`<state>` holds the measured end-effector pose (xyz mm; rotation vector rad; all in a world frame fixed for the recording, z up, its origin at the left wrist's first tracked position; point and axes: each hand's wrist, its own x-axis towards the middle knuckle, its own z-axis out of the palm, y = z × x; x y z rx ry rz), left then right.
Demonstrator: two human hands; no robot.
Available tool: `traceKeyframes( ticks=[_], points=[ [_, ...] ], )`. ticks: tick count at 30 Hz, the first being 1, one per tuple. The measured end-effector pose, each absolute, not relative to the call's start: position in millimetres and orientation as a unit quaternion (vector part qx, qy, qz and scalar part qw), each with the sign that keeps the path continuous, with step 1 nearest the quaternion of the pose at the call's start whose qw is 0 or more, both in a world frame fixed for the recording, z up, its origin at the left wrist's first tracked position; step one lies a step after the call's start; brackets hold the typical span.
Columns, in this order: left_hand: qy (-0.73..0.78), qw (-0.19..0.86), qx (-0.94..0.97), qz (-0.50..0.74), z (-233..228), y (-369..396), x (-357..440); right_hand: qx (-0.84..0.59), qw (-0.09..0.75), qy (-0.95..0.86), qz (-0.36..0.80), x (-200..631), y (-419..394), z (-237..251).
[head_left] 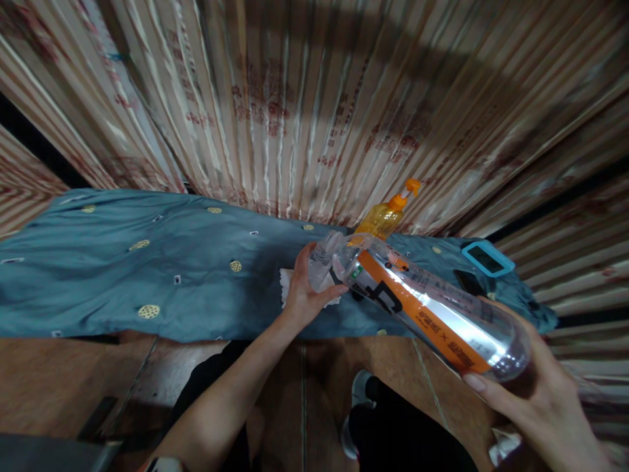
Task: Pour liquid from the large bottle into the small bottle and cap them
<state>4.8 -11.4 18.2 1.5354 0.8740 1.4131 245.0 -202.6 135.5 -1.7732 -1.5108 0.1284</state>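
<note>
My right hand [545, 387] grips the base end of a large clear plastic bottle [437, 308] with an orange and silver label. The bottle lies tilted in the air, its narrow end pointing left and away from me. At that end my left hand [307, 292] is wrapped round a small clear plastic cup [322, 259]. Cup and bottle neck meet or overlap in view; whether they touch I cannot tell. Beneath the left hand lies a white tissue [285, 285], partly hidden. Behind the bottle stands a yellow pump bottle [378, 219] with an orange top.
A long bench or table with a blue-green patterned cloth [196, 262] runs across the view. On its right end lie a light-blue framed device [487, 259] and a dark phone-like object [468, 283]. Pleated curtains [295, 118] hang behind. Crumpled white paper [504, 446] is at lower right.
</note>
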Motion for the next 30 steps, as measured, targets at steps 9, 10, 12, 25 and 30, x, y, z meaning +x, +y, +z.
traceKeyframes(
  ticks=[9, 10, 12, 25, 30],
  points=[
    [0.345, 0.424, 0.618, 0.565, 17.5, -11.2, 5.1, -0.699, 0.39, -0.598, 0.049, 246.1, -202.9, 134.3],
    [0.345, 0.423, 0.62, 0.564, 17.7, -11.2, 5.1, -0.698, 0.393, -0.597, 0.052, 245.9, -203.3, 134.3],
    [0.347, 0.422, 0.622, 0.561, 18.1, -11.4, 4.8, -0.696, 0.402, -0.591, 0.064, 245.4, -204.0, 134.3],
    [0.348, 0.436, 0.619, 0.554, 19.1, -11.3, 2.7, -0.706, 0.397, -0.582, 0.065, 245.9, -204.1, 133.2],
    [0.338, 0.436, 0.619, 0.558, 18.0, -11.1, 2.9, -0.707, 0.405, -0.574, 0.081, 244.6, -204.3, 134.6]
  ],
)
